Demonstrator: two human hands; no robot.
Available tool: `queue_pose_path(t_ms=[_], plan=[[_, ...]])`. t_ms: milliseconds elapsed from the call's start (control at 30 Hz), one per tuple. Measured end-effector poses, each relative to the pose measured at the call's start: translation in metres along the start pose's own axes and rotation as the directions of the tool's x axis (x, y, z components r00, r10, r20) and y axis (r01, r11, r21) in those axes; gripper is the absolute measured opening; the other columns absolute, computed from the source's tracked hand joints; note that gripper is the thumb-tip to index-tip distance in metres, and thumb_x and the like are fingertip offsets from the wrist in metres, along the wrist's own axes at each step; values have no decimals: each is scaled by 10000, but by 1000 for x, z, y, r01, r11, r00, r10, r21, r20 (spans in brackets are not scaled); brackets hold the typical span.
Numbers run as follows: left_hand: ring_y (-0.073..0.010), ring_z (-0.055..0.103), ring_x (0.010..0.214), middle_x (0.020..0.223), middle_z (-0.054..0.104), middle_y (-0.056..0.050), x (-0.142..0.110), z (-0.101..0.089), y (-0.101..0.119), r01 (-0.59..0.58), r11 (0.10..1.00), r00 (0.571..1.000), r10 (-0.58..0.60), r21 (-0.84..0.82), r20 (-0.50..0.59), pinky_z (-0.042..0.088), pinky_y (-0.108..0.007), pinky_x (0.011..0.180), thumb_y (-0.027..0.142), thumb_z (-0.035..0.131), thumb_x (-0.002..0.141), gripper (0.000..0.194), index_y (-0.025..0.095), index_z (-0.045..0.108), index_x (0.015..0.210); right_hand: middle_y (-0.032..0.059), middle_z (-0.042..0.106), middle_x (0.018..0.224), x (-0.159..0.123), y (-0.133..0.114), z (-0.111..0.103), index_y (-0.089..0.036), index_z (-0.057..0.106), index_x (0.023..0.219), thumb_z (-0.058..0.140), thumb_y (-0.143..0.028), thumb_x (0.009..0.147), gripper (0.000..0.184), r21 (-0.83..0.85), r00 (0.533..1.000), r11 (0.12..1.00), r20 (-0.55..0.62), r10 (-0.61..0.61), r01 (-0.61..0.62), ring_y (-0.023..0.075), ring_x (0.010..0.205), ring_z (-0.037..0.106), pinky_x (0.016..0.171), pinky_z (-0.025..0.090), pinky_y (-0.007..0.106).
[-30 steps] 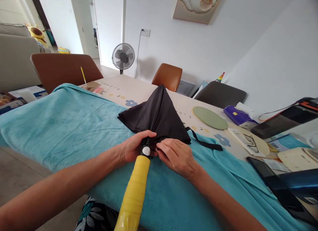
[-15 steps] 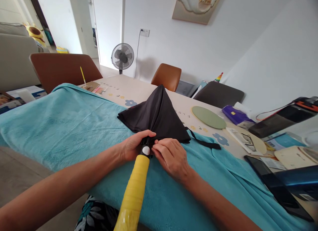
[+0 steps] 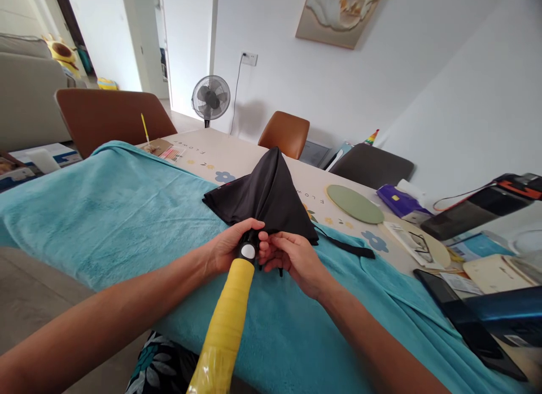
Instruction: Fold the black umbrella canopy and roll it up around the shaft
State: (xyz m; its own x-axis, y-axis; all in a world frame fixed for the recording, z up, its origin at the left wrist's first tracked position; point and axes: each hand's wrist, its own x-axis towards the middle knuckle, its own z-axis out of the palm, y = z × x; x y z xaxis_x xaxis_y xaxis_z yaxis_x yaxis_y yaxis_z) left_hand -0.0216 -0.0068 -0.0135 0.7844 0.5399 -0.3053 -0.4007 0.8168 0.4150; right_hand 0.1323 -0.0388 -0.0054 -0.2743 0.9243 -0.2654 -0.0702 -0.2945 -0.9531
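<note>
A folded black umbrella (image 3: 266, 191) lies across the edge of the table, its yellow-wrapped handle (image 3: 226, 320) pointing down toward me. A white button sits at the top of the handle. My left hand (image 3: 231, 244) is wrapped around the umbrella's neck just above the button, thumb on top. My right hand (image 3: 296, 258) is beside the neck, its fingers curled at the lower edge of the black fabric, thumb and index finger pinched together. Small dark rib tips show beneath those fingers. A black strap (image 3: 347, 247) trails from the canopy to the right.
A turquoise blanket (image 3: 139, 208) covers the near side of the flower-printed table (image 3: 243, 154). To the right are a green oval mat (image 3: 354, 204), glasses (image 3: 420, 241), a dark tablet (image 3: 470, 320) and a black bottle (image 3: 461, 210). Chairs and a fan (image 3: 210, 97) stand beyond.
My right hand has turned, lifting its wrist and opening the palm side toward me, so the fingers and rib tips below show more. My left hand keeps its hold on the neck.
</note>
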Motion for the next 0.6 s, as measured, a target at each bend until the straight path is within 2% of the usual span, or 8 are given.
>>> queue_pose_path(t_ms=[100,167,233,300,433,500,533,600], plan=[[-105,529,487,558,520,-14,0,-1,1,6,1000,999,-5,-11,37,483,-213,494,293,506,800,222,141,509,637,29,619,634,3,3,4,-131,618,773,583,-213,742,94,7,998,998,28,56,-56,119,505,586,399,465,204],[-102,526,489,556,514,-14,0,-2,1,1,1000,998,0,-19,56,485,-208,500,292,506,801,223,141,508,636,12,601,593,6,6,7,-143,609,771,585,-216,741,82,66,998,998,-61,7,-3,110,458,557,351,429,191],[-95,517,491,550,505,-13,0,-1,1,-19,999,998,21,-27,59,484,-194,506,281,500,804,225,135,513,633,17,620,617,9,7,9,-153,605,787,583,-212,741,77,154,977,982,-200,-76,108,118,488,574,395,468,210],[-84,507,489,544,491,-7,-1,2,1,-39,999,998,40,-36,42,476,-176,501,264,504,804,220,129,516,631,26,640,668,12,7,12,-152,606,768,585,-196,735,59,237,962,957,-253,-103,165,121,538,590,479,515,235],[-76,503,482,544,484,-4,-2,4,0,-41,998,999,42,-38,23,466,-165,493,251,503,805,220,123,516,626,3,587,572,26,4,16,-146,573,669,520,-177,760,109,345,984,938,-176,36,27,95,422,497,385,452,221],[-79,501,479,547,493,-10,-3,4,0,-29,999,999,30,-25,42,463,-168,489,260,501,806,222,125,516,631,-11,531,491,39,0,17,-155,552,657,480,-187,782,148,304,980,953,-193,52,9,101,360,434,324,395,227],[-81,501,480,549,497,-12,-3,3,0,-25,999,998,26,-20,53,461,-171,487,264,500,806,222,127,516,633,-11,520,478,47,-2,17,-157,557,674,470,-207,801,162,233,977,971,-211,-3,54,110,356,426,319,390,236],[-82,500,482,554,501,-14,-4,3,1,-20,1000,997,21,-22,75,460,-174,488,270,496,807,224,129,514,635,18,572,564,62,-9,18,-152,594,778,473,-271,847,184,35,949,971,-221,-224,237,138,443,497,384,448,263]])
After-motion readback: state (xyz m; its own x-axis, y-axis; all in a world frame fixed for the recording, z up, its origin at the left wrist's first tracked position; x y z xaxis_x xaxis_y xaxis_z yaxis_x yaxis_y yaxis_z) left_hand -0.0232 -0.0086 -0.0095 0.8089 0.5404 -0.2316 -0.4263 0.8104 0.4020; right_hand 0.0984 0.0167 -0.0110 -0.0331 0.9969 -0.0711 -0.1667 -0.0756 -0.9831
